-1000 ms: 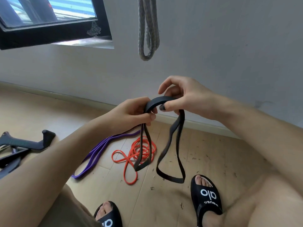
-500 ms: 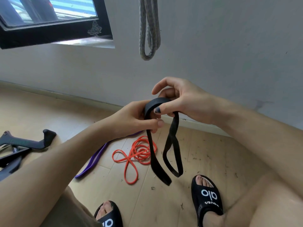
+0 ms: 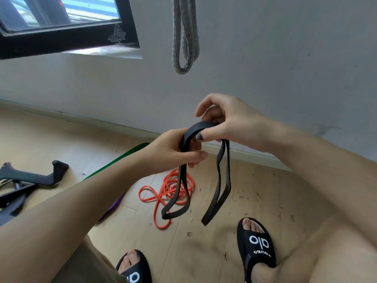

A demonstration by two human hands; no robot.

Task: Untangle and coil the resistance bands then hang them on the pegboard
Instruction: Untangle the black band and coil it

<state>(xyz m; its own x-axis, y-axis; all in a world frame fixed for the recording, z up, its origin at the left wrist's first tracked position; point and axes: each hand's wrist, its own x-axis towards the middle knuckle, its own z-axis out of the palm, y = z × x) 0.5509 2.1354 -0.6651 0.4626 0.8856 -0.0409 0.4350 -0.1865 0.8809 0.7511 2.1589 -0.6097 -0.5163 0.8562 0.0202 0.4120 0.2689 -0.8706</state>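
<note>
I hold a black resistance band point(image 3: 223, 186) in front of me with both hands. My left hand point(image 3: 173, 149) pinches one fold of it, and a loop hangs down from there. My right hand point(image 3: 226, 121) grips the top of the band between thumb and fingers, with a second loop dangling below it. On the wooden floor under my hands lies a tangled orange band point(image 3: 163, 193). A purple band point(image 3: 113, 206) peeks out beside my left forearm, and a green band point(image 3: 122, 158) lies farther left. A grey band point(image 3: 185, 35) hangs on the wall above.
A black exercise handle and frame point(image 3: 30, 178) lie on the floor at the left. A dark-framed window point(image 3: 61, 35) is at the upper left. My feet in black slides point(image 3: 257, 246) stand on the floor, which has small bits of debris.
The hanging black loops have swung apart, one now under each hand. My hands have drawn slightly apart, and the view shifted so the green band shows.
</note>
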